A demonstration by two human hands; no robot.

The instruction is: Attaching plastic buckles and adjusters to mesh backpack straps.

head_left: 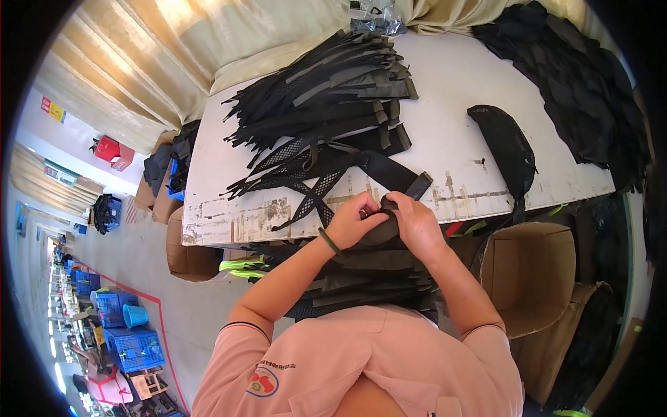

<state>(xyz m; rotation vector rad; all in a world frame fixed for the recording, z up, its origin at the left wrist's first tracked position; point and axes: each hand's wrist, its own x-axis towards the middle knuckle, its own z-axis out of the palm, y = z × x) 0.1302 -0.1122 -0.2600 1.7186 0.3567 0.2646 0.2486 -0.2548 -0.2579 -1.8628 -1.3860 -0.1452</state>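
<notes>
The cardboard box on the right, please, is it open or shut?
Open: the box has its flaps spread, showing its inside; contents cannot be told.

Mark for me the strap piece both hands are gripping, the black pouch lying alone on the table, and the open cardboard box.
strap piece (389,235), head view, dark fabric between the hands.
black pouch (507,146), head view, middle of its body.
cardboard box (531,267), head view, inner wall.
</notes>
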